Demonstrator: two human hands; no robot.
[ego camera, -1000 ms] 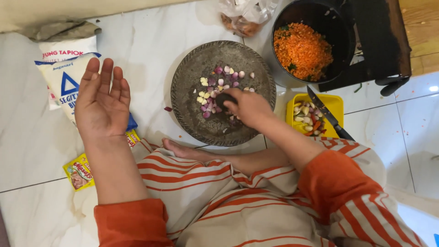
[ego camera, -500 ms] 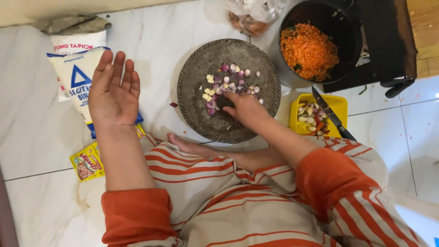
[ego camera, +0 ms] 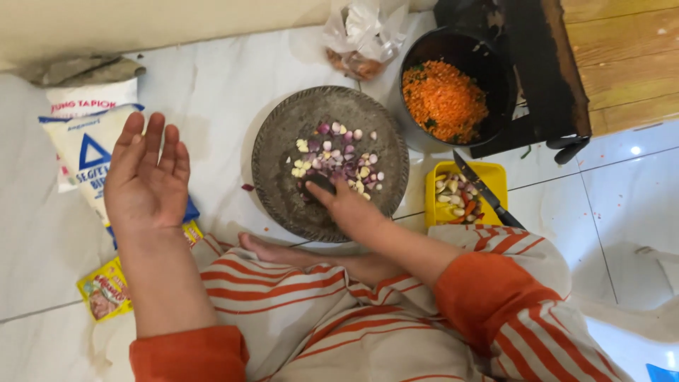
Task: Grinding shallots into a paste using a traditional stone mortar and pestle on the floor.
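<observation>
Shifted a little toward the near rim of the round stone mortar (ego camera: 283, 184) since a second ago: right hand (ego camera: 351, 209), fingers curled shut around a dark stone pestle (ego camera: 322, 184), tip pressed down among the chopped shallot and garlic pieces (ego camera: 338, 157). Raised left hand (ego camera: 147, 180) much where it was, palm up, fingers spread wide and holding nothing, hovering over the white flour bags (ego camera: 83, 145). Grinding judged barely started: pieces mostly whole, purple and cream bits easy to tell apart, no paste visible on the stone; crushing of nearly the whole heap left to do. One stray purple scrap (ego camera: 247, 187) lying on the tiled floor (ego camera: 212, 92) just left of the mortar. Beyond the mortar, one black pot (ego camera: 495, 78) filled with shredded orange vegetable (ego camera: 444, 100), flecked with green. Just beside the mortar on the right, one small yellow tray (ego camera: 495, 177) holding more cloves and chilli bits, with one dark-handled knife (ego camera: 488, 192) laid across it. Behind, one crumpled clear plastic bag (ego camera: 364, 35). On the left, two flour bags stacked, and two small yellow seasoning sachets (ego camera: 105, 296) near the striped orange-and-white trousers (ego camera: 311, 311). One bare foot (ego camera: 265, 249) tucked just below the mortar's near edge.
</observation>
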